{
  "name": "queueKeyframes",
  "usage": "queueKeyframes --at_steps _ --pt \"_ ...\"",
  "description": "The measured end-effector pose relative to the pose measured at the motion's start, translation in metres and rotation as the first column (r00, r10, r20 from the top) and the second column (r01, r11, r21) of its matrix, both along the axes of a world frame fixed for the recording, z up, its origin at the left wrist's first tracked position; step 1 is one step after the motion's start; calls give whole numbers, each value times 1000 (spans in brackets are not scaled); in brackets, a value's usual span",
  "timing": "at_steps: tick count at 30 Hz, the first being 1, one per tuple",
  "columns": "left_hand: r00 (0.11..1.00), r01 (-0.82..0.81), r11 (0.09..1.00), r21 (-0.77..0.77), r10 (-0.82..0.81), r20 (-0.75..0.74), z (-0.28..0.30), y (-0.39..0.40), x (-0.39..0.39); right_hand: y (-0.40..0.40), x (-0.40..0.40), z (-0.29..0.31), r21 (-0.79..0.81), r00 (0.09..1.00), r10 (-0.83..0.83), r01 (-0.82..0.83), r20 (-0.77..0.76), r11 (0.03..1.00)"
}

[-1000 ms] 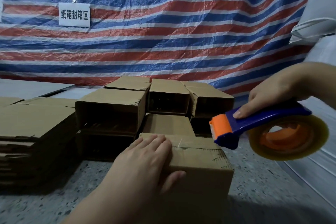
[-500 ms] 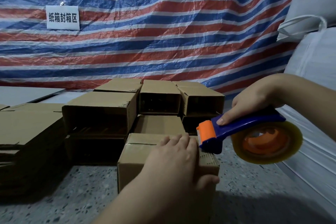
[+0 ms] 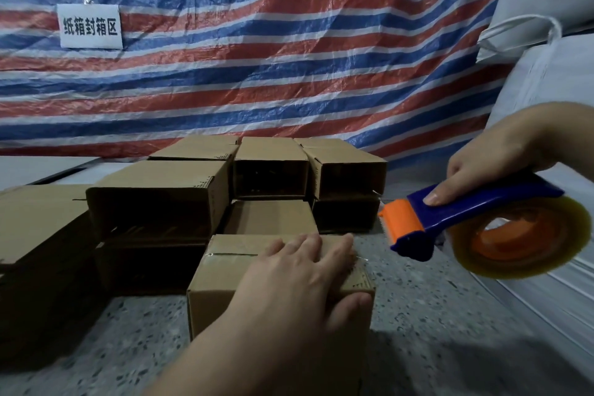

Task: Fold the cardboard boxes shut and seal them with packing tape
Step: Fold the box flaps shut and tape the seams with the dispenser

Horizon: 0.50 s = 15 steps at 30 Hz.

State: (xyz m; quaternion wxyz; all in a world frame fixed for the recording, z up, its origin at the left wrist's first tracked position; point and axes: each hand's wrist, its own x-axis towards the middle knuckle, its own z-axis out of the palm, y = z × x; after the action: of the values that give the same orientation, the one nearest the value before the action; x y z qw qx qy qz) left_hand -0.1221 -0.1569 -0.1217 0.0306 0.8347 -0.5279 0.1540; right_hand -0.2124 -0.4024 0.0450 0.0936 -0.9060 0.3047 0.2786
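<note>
Since the earlier frame the tape dispenser, gripped by the right hand, has lifted clear right of the box on the floor, left hand flat holding its flaps; releasing pressure could spring the seam.

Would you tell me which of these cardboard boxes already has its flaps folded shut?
The nearest box, under the left hand, has its top flaps closed. The stacked boxes behind it show dark open ends.
</note>
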Motion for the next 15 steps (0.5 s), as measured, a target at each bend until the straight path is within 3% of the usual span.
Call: queueKeyframes --at_steps 5,9,12,15 --pt "1000 -10 1000 8 10 9 -1 0 0 16 23 -33 -166 995 30 -45 -91 985" --pt "999 -12 1000 5 12 34 -1 0 -1 13 26 -90 -338 949 52 -161 -311 927" --pt "999 -8 1000 4 8 33 -2 -1 -1 -5 10 -133 -326 995 78 -96 -70 940" --pt "1000 -12 1000 6 11 24 -1 -2 -2 -15 7 -167 -345 959 95 2 266 939"
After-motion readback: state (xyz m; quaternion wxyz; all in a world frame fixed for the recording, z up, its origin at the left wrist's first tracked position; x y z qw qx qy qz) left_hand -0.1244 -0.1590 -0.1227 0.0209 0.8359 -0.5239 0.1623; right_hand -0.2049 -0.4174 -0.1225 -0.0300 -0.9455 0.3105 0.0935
